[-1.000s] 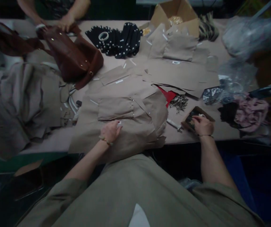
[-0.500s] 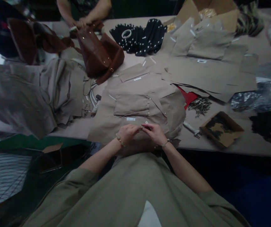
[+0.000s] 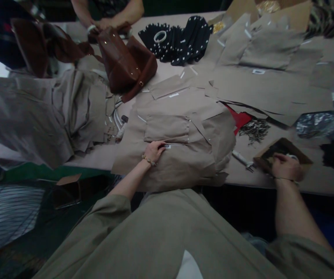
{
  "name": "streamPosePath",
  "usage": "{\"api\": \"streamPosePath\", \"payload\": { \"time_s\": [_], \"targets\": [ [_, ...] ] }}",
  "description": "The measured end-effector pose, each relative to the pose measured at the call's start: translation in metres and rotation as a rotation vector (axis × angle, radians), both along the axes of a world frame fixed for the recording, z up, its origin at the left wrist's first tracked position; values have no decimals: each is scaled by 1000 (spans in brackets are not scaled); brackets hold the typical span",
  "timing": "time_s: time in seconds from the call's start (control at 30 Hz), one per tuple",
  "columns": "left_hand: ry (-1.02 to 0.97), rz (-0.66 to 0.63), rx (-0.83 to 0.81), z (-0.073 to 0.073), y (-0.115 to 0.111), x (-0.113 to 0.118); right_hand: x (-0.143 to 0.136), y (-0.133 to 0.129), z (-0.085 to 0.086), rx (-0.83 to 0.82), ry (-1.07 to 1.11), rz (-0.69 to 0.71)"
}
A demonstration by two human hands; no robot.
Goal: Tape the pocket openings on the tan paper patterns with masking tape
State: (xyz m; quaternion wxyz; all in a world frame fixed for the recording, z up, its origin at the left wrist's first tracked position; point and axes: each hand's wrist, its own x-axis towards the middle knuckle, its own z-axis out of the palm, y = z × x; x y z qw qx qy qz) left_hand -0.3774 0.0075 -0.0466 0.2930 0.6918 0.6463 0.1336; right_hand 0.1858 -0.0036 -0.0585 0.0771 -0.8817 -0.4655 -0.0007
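In the head view, my left hand [image 3: 154, 151] rests on a beige fabric panel [image 3: 184, 166], its fingers pressed together at the left end of a small white label [image 3: 168, 146]. A tiny dark piece shows at those fingertips, too small to name. Above the label lies a beige pocket piece [image 3: 167, 128]. My right hand [image 3: 287, 167] reaches into a shallow cardboard box [image 3: 303, 158] at the right, fingers bent down among dark contents. What those fingers touch is hidden and blurred.
Left of the box lie a white-handled tool [image 3: 242, 159] and a heap of small metallic-looking pieces [image 3: 255, 131]. Across the table a co-worker's hands [image 3: 105, 25] handle a brown bag [image 3: 123, 66]. Beige fabric pieces [image 3: 68, 112] are piled left; black dotted pieces [image 3: 181, 42] lie behind.
My hands were together over the beige panel. The right has swung away to the box; the left has moved slightly up to the label. The view has shifted a little.
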Motion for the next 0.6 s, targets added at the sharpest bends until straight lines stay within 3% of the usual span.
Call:
{"api": "streamPosePath", "payload": {
  "time_s": [0.07,0.13,0.2,0.3,0.43,0.5,0.6],
  "targets": [
    [-9,7,-4,-1,-1,-1,1,-3,-4,-38,0,-115],
    [-21,12,-6,-3,0,-1,-28,-1,2,44,-7,-124],
    [-35,20,-6,-5,2,-1,-80,5,13,141,31,45],
    [-47,29,2,-9,5,-1,-182,17,32,159,169,388],
    [-28,3,15,-12,7,-3,-307,27,46,-20,328,811],
    [-16,4,2,-13,9,-4,-347,31,45,-138,356,994],
    [14,7,-37,-13,13,-3,-374,38,37,-293,367,1118]
  ]
}}
